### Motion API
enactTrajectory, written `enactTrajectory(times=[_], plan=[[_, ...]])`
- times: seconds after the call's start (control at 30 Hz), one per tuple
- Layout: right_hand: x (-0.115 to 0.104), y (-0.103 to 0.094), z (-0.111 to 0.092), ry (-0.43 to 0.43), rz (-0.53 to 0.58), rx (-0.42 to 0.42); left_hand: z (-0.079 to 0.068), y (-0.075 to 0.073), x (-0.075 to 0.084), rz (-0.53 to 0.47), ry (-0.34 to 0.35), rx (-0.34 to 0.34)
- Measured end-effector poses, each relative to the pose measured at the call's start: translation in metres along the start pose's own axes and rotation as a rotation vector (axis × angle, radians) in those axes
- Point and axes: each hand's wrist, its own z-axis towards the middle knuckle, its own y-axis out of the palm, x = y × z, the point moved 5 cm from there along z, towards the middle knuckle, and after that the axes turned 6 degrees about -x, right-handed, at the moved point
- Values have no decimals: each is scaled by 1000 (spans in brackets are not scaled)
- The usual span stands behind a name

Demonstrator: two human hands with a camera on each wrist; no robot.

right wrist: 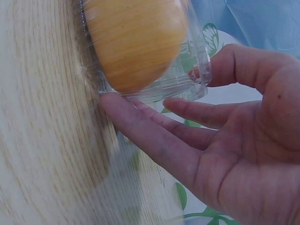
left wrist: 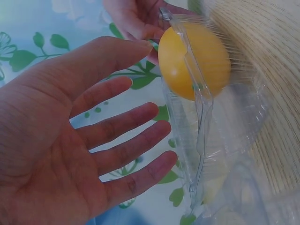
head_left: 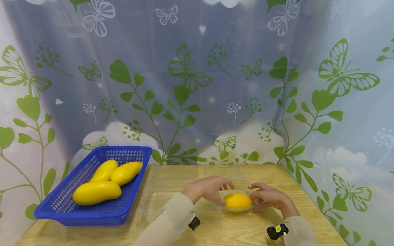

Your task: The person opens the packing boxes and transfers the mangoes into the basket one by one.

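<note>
A yellow mango (head_left: 237,201) lies in a clear plastic box (left wrist: 202,122) on the table. My right hand (head_left: 271,198) is at the box's right end. In the right wrist view, its thumb hooks over the rim while the fingers lie against the outside of the end wall (right wrist: 176,89), pinching that edge. My left hand (head_left: 210,189) hovers at the mango's left side. Seen from the left wrist, its fingers are spread and nearly straight, with nothing in the palm, and the fingertips point toward the box's rim.
To the left stands a blue plastic basket (head_left: 129,218) with three yellow mangoes (head_left: 97,193) in it. More clear plastic boxes (head_left: 163,198) lie on the wooden table (head_left: 212,232), left of and behind the hands. A patterned curtain (head_left: 197,112) rises behind the table.
</note>
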Motion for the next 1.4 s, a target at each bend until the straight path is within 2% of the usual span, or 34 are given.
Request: enactTrajectory(times=[0.37,0.9,1.4], plan=[[-2,1,-1,3,8,1,10,4,2,-18,-19,-20],[0,0,2,5,10,2,25,14,4,15,-54,-24],[1,0,3,4,11,-2,35,24,4,-3,-35,-13]])
